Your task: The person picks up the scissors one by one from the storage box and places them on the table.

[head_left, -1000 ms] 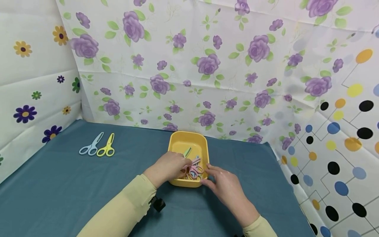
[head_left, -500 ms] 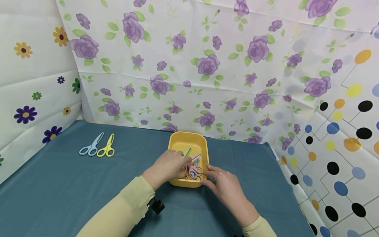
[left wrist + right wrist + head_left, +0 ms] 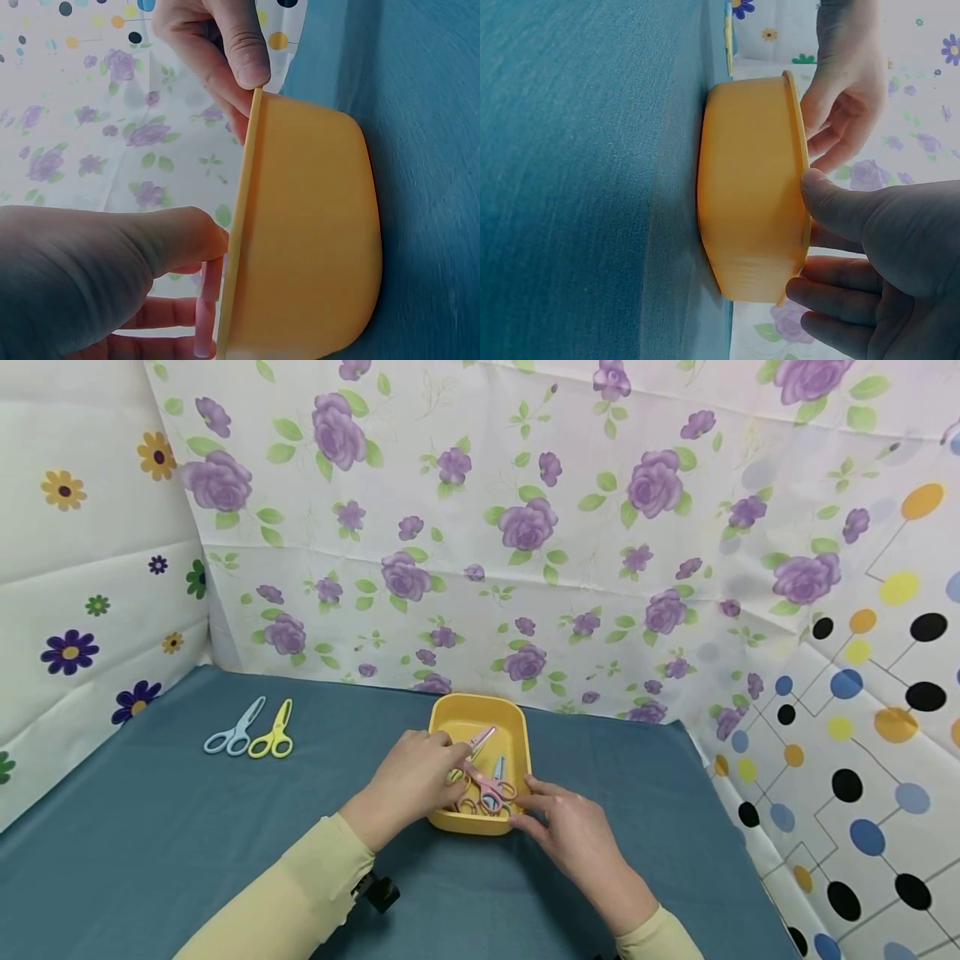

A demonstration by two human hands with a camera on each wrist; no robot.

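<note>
A yellow plastic tray [image 3: 517, 735] stands on the blue cloth, holding several small scissors. My left hand [image 3: 411, 781] reaches over its left rim. Thumb and fingers pinch pink scissors [image 3: 210, 281], seen edge-on at the rim in the left wrist view; their blades point up and right in the head view. Other pink scissors [image 3: 487, 787] lie in the tray beside a light-blue blade [image 3: 499, 767]. With thumb and fingers at the near right corner, my right hand [image 3: 573, 831] grips the tray's rim. The left palm hides part of the tray's contents.
On the left of the cloth, light-blue scissors [image 3: 236, 728] and yellow scissors [image 3: 274, 731] lie side by side. A floral curtain [image 3: 465, 527] rises behind the table, and a dotted sheet [image 3: 862, 760] hangs at the right.
My left hand has shifted left and slightly up with the pink scissors, whose blades now show higher in the tray. The light-blue blade is more exposed. My right hand has stayed put.
</note>
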